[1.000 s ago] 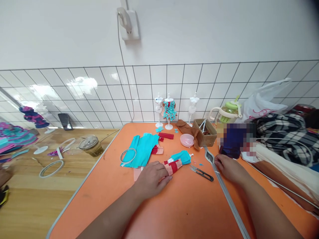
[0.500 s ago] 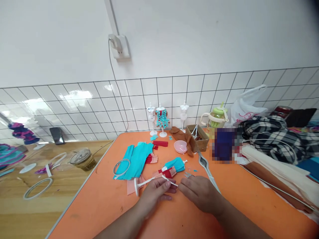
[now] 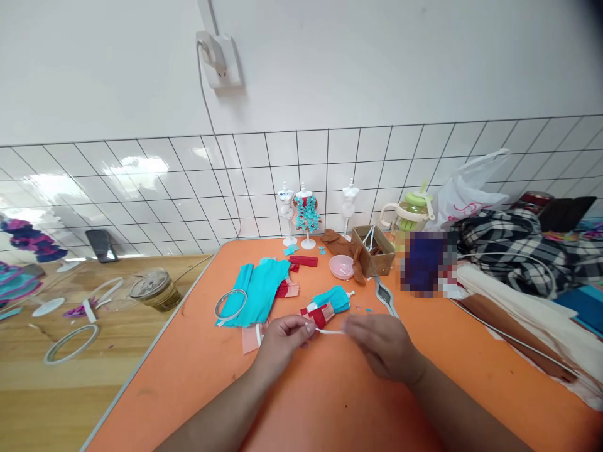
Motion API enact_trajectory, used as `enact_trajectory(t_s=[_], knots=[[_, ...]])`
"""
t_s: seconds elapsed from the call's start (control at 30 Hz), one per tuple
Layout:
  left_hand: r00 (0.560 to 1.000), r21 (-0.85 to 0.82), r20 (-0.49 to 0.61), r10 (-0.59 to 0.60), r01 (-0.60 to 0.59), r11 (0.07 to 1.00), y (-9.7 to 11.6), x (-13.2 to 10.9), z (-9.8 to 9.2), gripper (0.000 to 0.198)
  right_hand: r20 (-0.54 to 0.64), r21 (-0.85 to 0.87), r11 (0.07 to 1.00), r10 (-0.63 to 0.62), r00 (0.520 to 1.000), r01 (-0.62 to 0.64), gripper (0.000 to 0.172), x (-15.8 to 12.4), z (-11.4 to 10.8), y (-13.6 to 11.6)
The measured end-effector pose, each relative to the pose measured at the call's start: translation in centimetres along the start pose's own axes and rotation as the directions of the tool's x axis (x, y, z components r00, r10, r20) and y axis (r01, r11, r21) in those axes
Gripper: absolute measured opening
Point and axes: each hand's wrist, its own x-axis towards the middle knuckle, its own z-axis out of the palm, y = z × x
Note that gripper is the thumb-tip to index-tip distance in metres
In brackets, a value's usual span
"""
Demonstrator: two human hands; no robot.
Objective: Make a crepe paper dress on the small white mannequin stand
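Note:
A narrow white strip [image 3: 331, 332] stretches nearly level between my two hands over the orange table. My left hand [image 3: 285, 342] is closed, with thumb and fingers pinching the strip's left end. At the other end is my right hand [image 3: 384, 345], its fingers drawn together against the strip; the fingertips are smeared by motion. A small dress form's white base [image 3: 259, 334] shows partly behind my left hand. Just beyond the hands lies a bundle of turquoise cloth [image 3: 335, 298] with red and pink pieces [image 3: 321, 312]. A ring-shaped tape roll [image 3: 230, 305] rests on turquoise fabric [image 3: 264, 289].
Small white dress forms [image 3: 349, 204] stand along the tiled wall, one dressed in turquoise ruffles [image 3: 307, 213]. Nearby are a pink bowl [image 3: 337, 267], a box of tools [image 3: 381, 263] and grey-handled scissors [image 3: 387, 300]. Plaid cloth [image 3: 499, 242] is heaped right; a wooden table [image 3: 141, 395] adjoins left.
The strip now shows longer and more level between my hands. My right hand has shifted slightly right and up. The camera view has tilted a little, and the white base is more covered.

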Motion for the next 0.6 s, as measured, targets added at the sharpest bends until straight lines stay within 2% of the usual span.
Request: enact_trajectory(t_s=[0.03, 0.07, 0.13, 0.2, 0.3, 0.37, 0.43, 0.6], knots=[[0.999, 0.015, -0.024, 0.043, -0.043, 0.999, -0.1, 0.0, 0.1, 0.034, -0.083, 0.130, 0.982, 0.145, 0.986, -0.134, 0.034, 0.0, 0.0, 0.1], [0.995, 0.035, -0.045, 0.087, -0.085, 0.996, -0.2, 0.0, 0.3, 0.032, -0.130, 0.250, 0.937, 0.282, 0.950, -0.244, 0.037, 0.2, 0.1, 0.0], [0.981, 0.108, -0.057, 0.186, -0.179, 0.978, -0.4, -0.1, 0.5, 0.026, -0.104, 0.368, 0.845, 0.453, 0.885, -0.389, 0.037, 0.8, 0.4, -0.4], [0.957, 0.208, -0.028, 0.289, -0.278, 0.938, -0.6, -0.2, 0.8, 0.019, 0.074, 0.306, 0.824, 0.479, 0.875, -0.477, 0.031, 1.6, 1.1, -1.1], [0.925, 0.314, -0.006, 0.379, -0.358, 0.879, -0.9, -0.2, 0.9, 0.014, 0.271, 0.220, 0.756, 0.560, 0.783, -0.616, 0.021, 2.3, 2.3, -1.8], [0.916, 0.367, -0.006, 0.402, -0.371, 0.853, -1.1, -0.2, 0.8, 0.013, 0.303, 0.208, 0.690, 0.628, 0.716, -0.693, 0.014, 2.4, 2.8, -1.9], [0.913, 0.395, -0.003, 0.408, -0.374, 0.839, -1.3, 0.0, 0.7, 0.013, 0.302, 0.217, 0.640, 0.674, 0.674, -0.737, 0.013, 2.2, 3.1, -1.7], [0.918, 0.363, 0.004, 0.395, -0.370, 0.855, -1.8, 0.1, 1.0, 0.014, 0.350, 0.305, 0.547, 0.697, 0.626, -0.779, 0.014, 1.7, 3.3, -1.7]])
